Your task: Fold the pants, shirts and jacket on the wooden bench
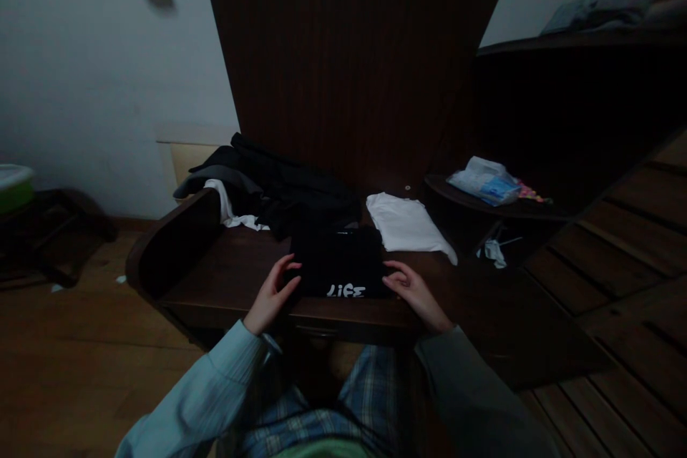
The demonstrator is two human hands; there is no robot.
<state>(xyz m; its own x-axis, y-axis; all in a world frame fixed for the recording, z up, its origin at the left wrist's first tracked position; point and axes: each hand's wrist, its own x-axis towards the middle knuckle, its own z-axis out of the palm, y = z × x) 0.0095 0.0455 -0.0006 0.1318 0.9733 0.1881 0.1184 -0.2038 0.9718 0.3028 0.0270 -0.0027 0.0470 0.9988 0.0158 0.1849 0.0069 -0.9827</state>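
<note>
A folded black garment (338, 261) with white lettering along its near edge lies on the dark wooden desk top in front of me. At its left edge is my left hand (273, 290), thumb and fingers apart, fingertips touching or very close to the cloth. My right hand (413, 290) is at the opposite edge in much the same pose, with its fingers parted and slightly bent. Just beyond the right hand lies a folded white garment (411, 225). Behind the black garment, loose dark clothes (295, 182) are heaped against the back panel.
The desk (215, 272) has a raised, curved left side. White cloth (228, 207) hangs out of the heap. To the right, a low shelf (537, 211) holds a plastic packet (486, 181). A stool (59, 222) with a green container (15, 189) stands far left.
</note>
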